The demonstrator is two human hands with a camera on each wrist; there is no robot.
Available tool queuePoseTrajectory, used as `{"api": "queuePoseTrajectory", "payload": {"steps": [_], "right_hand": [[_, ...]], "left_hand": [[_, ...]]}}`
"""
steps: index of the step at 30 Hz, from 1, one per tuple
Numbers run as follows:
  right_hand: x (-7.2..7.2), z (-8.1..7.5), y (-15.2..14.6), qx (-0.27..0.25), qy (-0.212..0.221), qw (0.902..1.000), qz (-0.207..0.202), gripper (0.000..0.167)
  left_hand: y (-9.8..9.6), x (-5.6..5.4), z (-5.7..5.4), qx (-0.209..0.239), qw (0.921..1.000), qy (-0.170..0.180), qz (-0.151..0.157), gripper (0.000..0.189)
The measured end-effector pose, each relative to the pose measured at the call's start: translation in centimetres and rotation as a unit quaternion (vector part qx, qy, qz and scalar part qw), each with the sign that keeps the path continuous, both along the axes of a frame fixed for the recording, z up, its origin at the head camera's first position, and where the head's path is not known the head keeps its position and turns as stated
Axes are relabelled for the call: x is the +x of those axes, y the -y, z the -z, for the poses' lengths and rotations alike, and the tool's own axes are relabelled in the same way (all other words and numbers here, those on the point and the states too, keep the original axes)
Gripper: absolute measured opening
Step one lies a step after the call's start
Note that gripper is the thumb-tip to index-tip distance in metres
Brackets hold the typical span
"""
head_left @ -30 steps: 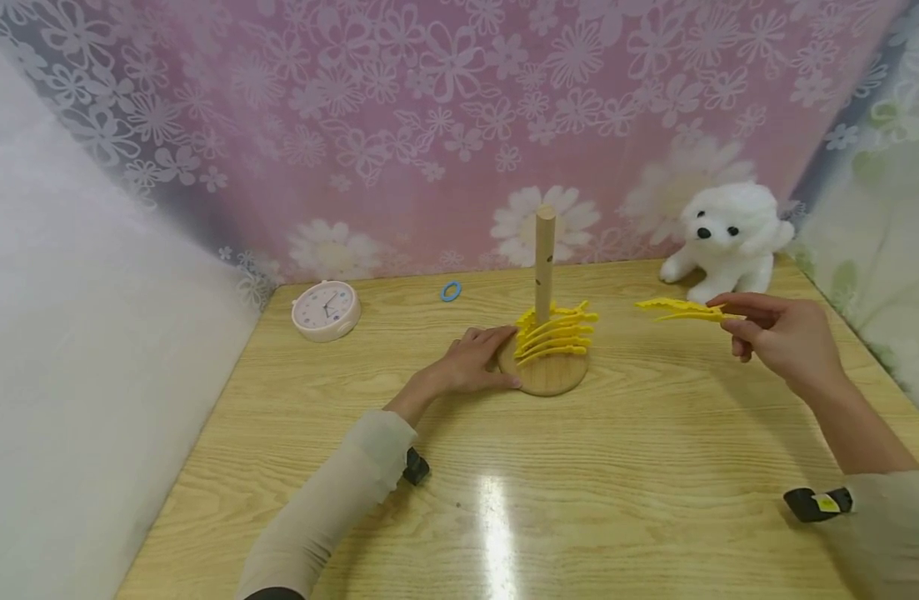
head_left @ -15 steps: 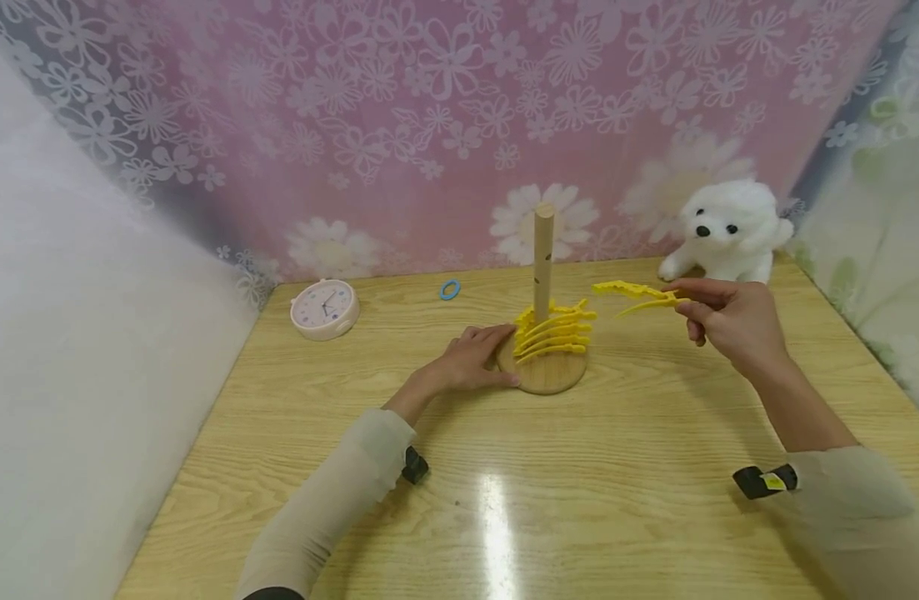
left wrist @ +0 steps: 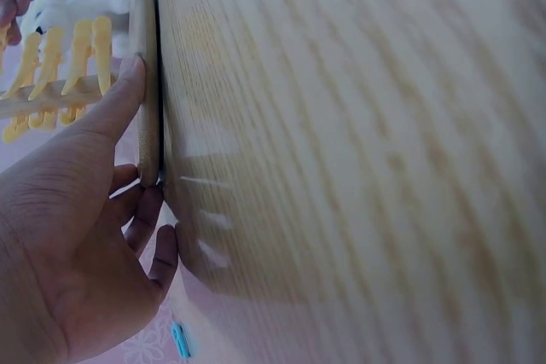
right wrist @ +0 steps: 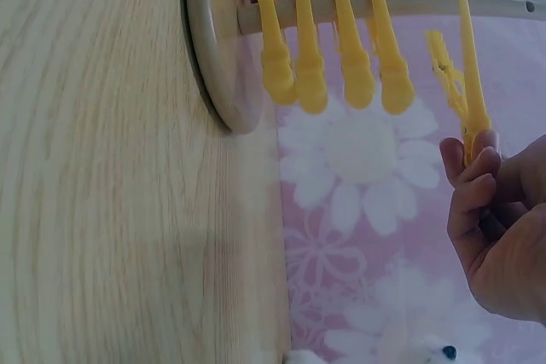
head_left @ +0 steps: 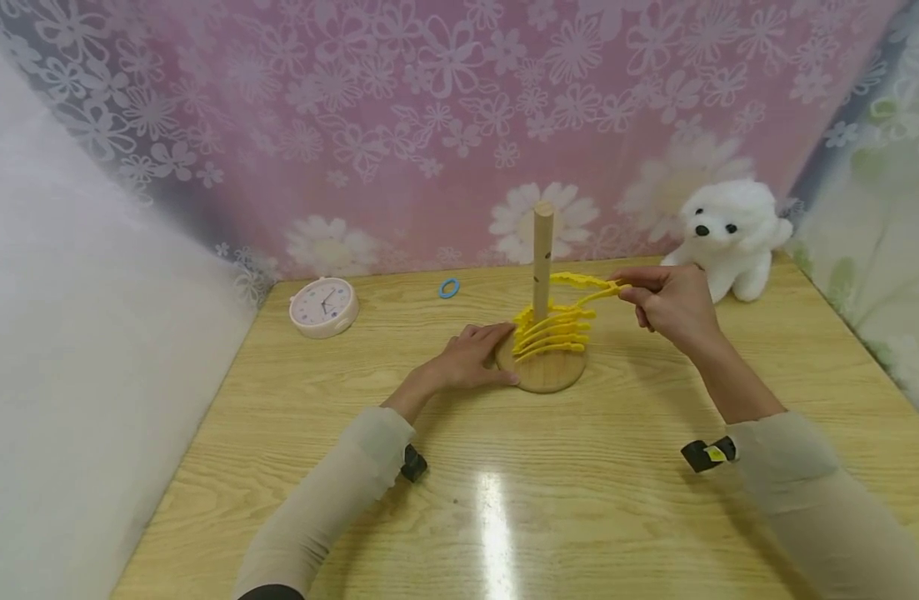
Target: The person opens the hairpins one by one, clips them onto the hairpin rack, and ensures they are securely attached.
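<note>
A wooden stand has a round base (head_left: 546, 379) and an upright post (head_left: 543, 258). Several yellow hair clips (head_left: 555, 335) are stacked around the post's lower part, their hinge ends pointing right. My left hand (head_left: 466, 360) grips the base's left rim, thumb in front and fingers behind, as the left wrist view (left wrist: 128, 138) also shows. Above the stack, my right hand (head_left: 675, 307) pinches another yellow hair clip (right wrist: 474, 108) by its hinge end. That clip's two arms are spread, with their tips close to the post's right side. Whether they touch it I cannot tell.
A pinkish round clock (head_left: 324, 307) lies at the back left of the wood-grain table (head_left: 399, 533). A small blue ring (head_left: 449, 288) is behind the left hand. The white plush dog (head_left: 732, 229) sits at the back right, behind the right hand. Floral cloth (head_left: 399, 150) hangs behind.
My right hand has moved left with the hair clip, from near the plush dog to beside the post. The left hand has stayed on the base.
</note>
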State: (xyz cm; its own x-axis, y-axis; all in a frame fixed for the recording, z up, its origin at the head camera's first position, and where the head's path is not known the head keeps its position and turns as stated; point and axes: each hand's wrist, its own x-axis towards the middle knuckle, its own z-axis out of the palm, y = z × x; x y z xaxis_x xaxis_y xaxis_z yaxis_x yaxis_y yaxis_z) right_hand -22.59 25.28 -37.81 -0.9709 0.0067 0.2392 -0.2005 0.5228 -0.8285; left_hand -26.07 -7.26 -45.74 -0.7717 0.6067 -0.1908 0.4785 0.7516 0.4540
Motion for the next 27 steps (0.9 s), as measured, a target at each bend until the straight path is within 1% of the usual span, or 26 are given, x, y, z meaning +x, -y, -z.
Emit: {"api": "queuePoseTrajectory", "payload": {"steps": [5, 11, 17, 22, 27], "right_hand": [[-0.8, -0.1, 1.3, 0.009, 0.008, 0.9998, -0.013, 0.021], [-1.3, -0.2, 2.5, 0.033, 0.003, 0.999, -0.029, 0.021], [-1.5, 0.1, 3.2, 0.022, 0.009, 0.9983, -0.053, 0.021], [-1.4, 0.2, 3.5, 0.028, 0.026, 0.9977, -0.057, 0.022], [-1.4, 0.4, 3.5, 0.03, 0.03, 0.9972, -0.062, 0.024]], "left_hand": [[0.1, 0.1, -0.1, 0.001, 1.0, 0.0, 0.0, 0.095], [0.0, 0.0, 0.0, -0.001, 1.0, -0.003, 0.0, 0.095], [-0.1, 0.0, -0.1, -0.003, 1.0, -0.001, 0.002, 0.095], [-0.1, -0.1, 0.0, -0.007, 1.0, -0.002, 0.001, 0.095], [-0.1, -0.2, 0.2, -0.015, 0.9999, -0.001, 0.002, 0.095]]}}
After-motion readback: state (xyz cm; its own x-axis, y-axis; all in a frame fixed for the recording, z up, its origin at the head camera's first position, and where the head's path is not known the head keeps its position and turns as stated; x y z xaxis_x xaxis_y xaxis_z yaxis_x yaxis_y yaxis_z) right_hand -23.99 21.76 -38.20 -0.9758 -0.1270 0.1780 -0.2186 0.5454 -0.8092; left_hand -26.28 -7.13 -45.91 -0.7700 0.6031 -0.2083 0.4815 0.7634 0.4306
